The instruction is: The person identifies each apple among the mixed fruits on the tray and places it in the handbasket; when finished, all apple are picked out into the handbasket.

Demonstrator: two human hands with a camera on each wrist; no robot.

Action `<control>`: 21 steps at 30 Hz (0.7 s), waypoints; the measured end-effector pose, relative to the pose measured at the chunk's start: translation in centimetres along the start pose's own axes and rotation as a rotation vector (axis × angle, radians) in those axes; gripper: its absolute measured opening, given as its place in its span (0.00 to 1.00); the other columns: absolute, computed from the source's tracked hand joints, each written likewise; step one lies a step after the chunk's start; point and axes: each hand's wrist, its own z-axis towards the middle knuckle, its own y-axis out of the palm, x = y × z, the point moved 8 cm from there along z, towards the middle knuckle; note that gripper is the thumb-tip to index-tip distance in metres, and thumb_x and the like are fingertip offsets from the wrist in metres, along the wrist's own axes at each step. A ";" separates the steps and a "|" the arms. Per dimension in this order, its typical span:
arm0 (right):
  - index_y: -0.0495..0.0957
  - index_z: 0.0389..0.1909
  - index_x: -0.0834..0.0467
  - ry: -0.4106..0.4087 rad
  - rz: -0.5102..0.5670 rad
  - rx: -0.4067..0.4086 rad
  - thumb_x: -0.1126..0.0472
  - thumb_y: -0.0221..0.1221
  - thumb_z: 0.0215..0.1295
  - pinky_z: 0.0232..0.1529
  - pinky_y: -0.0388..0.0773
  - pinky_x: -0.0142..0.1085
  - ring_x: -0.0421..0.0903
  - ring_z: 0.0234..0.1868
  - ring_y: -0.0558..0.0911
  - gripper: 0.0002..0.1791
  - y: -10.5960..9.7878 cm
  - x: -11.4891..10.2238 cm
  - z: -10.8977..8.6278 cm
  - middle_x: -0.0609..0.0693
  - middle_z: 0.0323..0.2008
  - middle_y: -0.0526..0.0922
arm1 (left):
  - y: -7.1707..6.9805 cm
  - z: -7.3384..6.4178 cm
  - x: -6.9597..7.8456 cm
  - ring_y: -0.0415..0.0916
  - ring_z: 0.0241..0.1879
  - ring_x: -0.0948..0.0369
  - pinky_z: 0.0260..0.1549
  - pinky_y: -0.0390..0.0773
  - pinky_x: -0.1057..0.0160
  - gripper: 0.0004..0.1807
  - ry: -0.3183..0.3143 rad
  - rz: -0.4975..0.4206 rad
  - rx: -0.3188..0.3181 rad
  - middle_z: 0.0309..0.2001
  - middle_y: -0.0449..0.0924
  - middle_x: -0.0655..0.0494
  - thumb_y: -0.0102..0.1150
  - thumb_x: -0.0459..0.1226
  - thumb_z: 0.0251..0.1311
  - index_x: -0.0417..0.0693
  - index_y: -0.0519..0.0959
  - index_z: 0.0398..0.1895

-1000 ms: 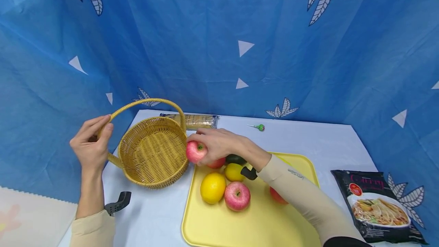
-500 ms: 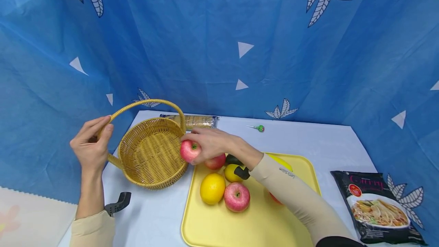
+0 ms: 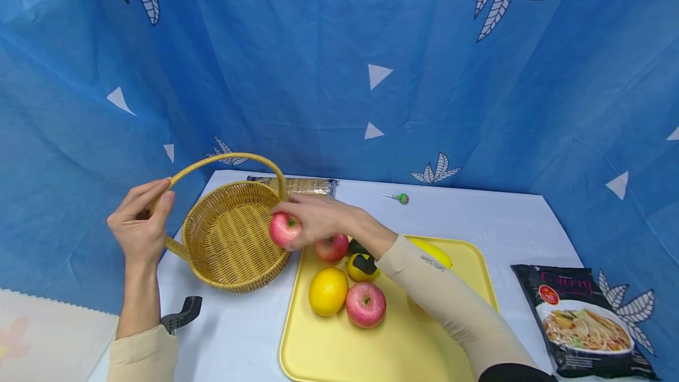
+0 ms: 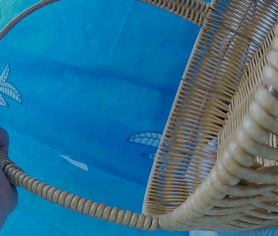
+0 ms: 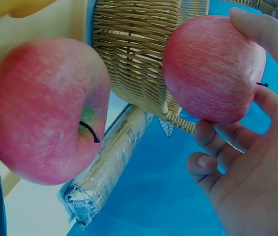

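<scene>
My left hand grips the arched handle of a round wicker basket, whose woven inside shows bare. In my right hand is a red apple, pinched between thumb and fingers over the basket's right rim. The right wrist view shows the held apple in front of the basket's woven wall, with a second apple at left. On the yellow tray lie that second apple, another apple, an orange-yellow fruit and a lemon.
A dark green fruit and a long yellow fruit are partly behind my right arm. Behind the basket lies a clear-wrapped pack. A lollipop lies at the back, a black curry noodle bag at right.
My right hand has moved left with the apple, from the tray's edge to over the basket's right rim. The left hand and basket have stayed in place.
</scene>
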 end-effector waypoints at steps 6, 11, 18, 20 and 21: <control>0.65 0.70 0.33 0.006 0.037 -0.001 0.33 0.67 0.52 0.48 0.75 0.35 0.38 0.48 0.74 0.42 -0.2 -0.2 0.5 0.40 0.54 0.70 | 0.1 0.0 0.2 0.74 0.27 0.68 0.24 0.68 0.79 0.09 0.002 0.008 0.005 0.41 0.88 0.46 0.64 0.18 0.55 0.20 0.83 0.40; 0.66 0.69 0.33 0.002 0.030 -0.005 0.32 0.67 0.52 0.46 0.75 0.34 0.37 0.47 0.75 0.42 -0.2 -0.5 1.0 0.40 0.54 0.71 | 0.0 0.0 0.0 0.74 0.25 0.68 0.23 0.68 0.79 0.09 -0.003 -0.015 0.009 0.41 0.88 0.45 0.64 0.18 0.55 0.19 0.82 0.40; 0.66 0.69 0.35 -0.006 -0.011 -0.026 0.31 0.66 0.53 0.47 0.75 0.36 0.37 0.47 0.74 0.42 0.1 -0.9 1.8 0.41 0.54 0.71 | 0.1 0.0 -0.2 0.76 0.26 0.68 0.24 0.69 0.79 0.09 -0.006 -0.041 0.015 0.41 0.88 0.44 0.64 0.18 0.54 0.18 0.82 0.39; 0.66 0.70 0.35 -0.008 -0.015 -0.035 0.31 0.66 0.53 0.48 0.75 0.36 0.37 0.48 0.74 0.42 0.2 -1.1 2.1 0.41 0.55 0.71 | 0.1 0.0 -0.2 0.76 0.26 0.68 0.24 0.70 0.79 0.09 -0.006 -0.045 0.017 0.41 0.88 0.44 0.64 0.18 0.54 0.18 0.82 0.39; 0.65 0.70 0.35 -0.009 -0.018 -0.042 0.31 0.66 0.53 0.48 0.75 0.36 0.38 0.48 0.74 0.42 0.2 -1.1 2.2 0.41 0.56 0.71 | 0.1 0.0 -0.2 0.76 0.26 0.68 0.24 0.69 0.79 0.09 -0.007 -0.046 0.018 0.41 0.88 0.44 0.64 0.18 0.54 0.18 0.82 0.39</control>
